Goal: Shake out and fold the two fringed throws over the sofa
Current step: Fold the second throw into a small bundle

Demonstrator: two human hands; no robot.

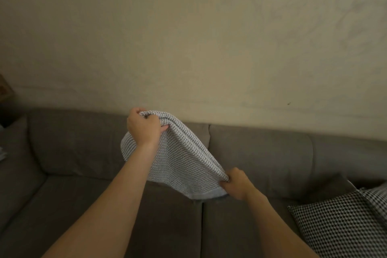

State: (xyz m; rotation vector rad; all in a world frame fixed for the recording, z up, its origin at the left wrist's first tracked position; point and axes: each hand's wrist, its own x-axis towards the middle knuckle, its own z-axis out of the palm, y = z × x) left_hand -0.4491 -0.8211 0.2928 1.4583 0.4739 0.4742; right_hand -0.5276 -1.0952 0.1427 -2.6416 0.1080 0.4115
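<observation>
A grey-and-white waffle-knit throw [180,159] hangs folded in the air above the grey sofa [83,195]. My left hand [144,126] grips its upper folded edge, raised near the top of the sofa's backrest. My right hand [236,183] pinches the lower right corner, lower and closer to me. The cloth stretches slanted between both hands, and its plain hem sags just above the seat cushions. No fringe shows in this view.
A black-and-white houndstooth textile [343,220] lies on the sofa's right seat, partly cut off by the frame. A beige wall [188,37] rises behind the backrest. Dim objects sit at the far left edge beyond the sofa's corner section.
</observation>
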